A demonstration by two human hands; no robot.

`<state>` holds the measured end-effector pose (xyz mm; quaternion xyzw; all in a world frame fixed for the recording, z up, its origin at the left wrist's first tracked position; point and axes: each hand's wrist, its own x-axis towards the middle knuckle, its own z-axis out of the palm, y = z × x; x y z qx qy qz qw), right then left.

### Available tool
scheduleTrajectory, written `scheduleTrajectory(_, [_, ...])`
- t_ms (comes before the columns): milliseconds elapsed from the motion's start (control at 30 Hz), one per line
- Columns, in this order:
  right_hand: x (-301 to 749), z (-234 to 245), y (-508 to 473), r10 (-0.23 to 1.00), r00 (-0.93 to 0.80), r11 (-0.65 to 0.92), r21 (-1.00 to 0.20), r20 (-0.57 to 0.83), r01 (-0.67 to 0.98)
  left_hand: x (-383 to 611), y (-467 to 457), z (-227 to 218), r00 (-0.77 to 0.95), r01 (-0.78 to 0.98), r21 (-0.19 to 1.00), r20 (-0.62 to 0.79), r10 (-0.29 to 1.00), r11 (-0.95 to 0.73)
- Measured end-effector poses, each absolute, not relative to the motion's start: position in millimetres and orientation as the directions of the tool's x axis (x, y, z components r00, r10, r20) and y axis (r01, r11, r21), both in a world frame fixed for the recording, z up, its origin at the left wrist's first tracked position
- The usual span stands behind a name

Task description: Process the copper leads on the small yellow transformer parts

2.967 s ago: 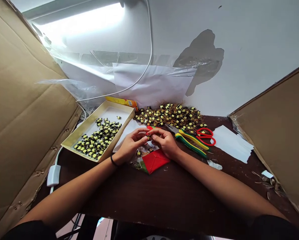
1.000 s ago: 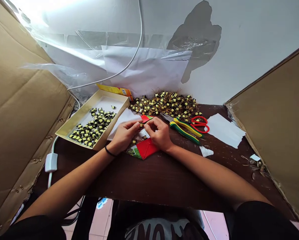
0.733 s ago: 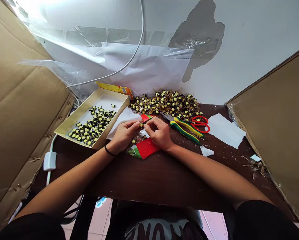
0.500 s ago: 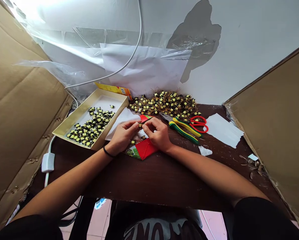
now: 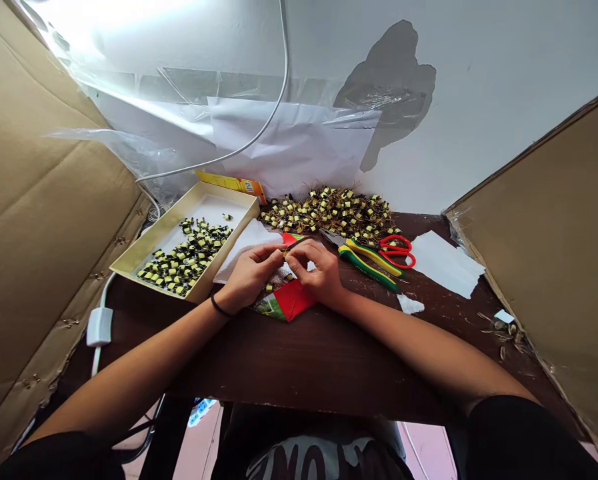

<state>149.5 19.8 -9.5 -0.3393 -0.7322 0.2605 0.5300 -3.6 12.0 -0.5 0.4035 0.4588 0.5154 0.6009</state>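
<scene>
evidently the part (image 5: 285, 255) sits right between the two sets of fingertips, over the packet (image 5: 295, 299). the left fingers (image 5: 270, 262) pinch it, thumb against forefinger; the right fingers (image 5: 303, 253) meet it from the other side, though i cannot tell whether they grip it or only touch it. to do this well, i'd keep the left pinch light and still, let only the right fingertips work, and turn the part rather than the wrists; if it has fine wires like those in the pile (image 5: 331, 212) beyond the fingers, a hard pull could well snap one. other parts lie on the packet just under the fingers, so a dropped one would be easy to mix up.

compared with half a second ago, the fingertips have drawn closer together, and the yellow face that showed between them is now mostly covered. farther out, the box (image 5: 217, 203) and paper (image 5: 249, 241) to the left of the fingers, and the pliers (image 5: 366, 267) and scissors (image 5: 397, 252) to their right, lie unchanged on the worktop (image 5: 289, 360).
</scene>
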Motion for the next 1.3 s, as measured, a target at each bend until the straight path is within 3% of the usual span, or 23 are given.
scheduleTrajectory(167, [150.2, -10.0, 21.4, 0.777, -0.211, 0.629, -0.743, 0.593, 0.227, -3.6, 11.1, 4.2, 0.122, -0.342, 0.924, -0.134, 0.983, 0.169])
scheduleTrajectory(400, [151.0, -15.4, 26.8, 0.771, -0.256, 0.636, -0.727, 0.583, 0.259, -2.6, 6.3, 9.8, 0.140, -0.290, 0.941, -0.140, 0.980, 0.176])
scheduleTrajectory(600, [151.2, -19.4, 28.7, 0.728, -0.243, 0.686, -0.674, 0.641, 0.274, -5.5, 1.2, 23.8, 0.063, -0.052, 0.995, -0.076, 0.995, 0.079])
scheduleTrajectory(833, [151.2, -21.8, 27.5, 0.668, -0.262, 0.739, -0.583, 0.696, 0.337, -10.7, 3.2, 28.7, 0.190, 0.199, 0.978, -0.101, 0.977, 0.062])
scheduleTrajectory(1000, [150.9, -21.7, 28.2, 0.670, -0.238, 0.733, -0.574, 0.704, 0.365, -11.7, 2.3, 24.1, 0.174, 0.387, 0.906, 0.110, 0.979, -0.170])
scheduleTrajectory(1133, [150.3, -21.5, 28.3, 0.655, -0.232, 0.745, -0.564, 0.719, 0.357, -11.0, 0.9, 21.7, 0.164, 0.544, 0.763, 0.310, 0.936, -0.348])
scheduleTrajectory(1300, [150.6, -19.3, 27.3, 0.684, -0.275, 0.728, -0.608, 0.676, 0.317, -12.2, 0.7, 21.7, 0.202, 0.679, 0.590, 0.421, 0.884, -0.436])
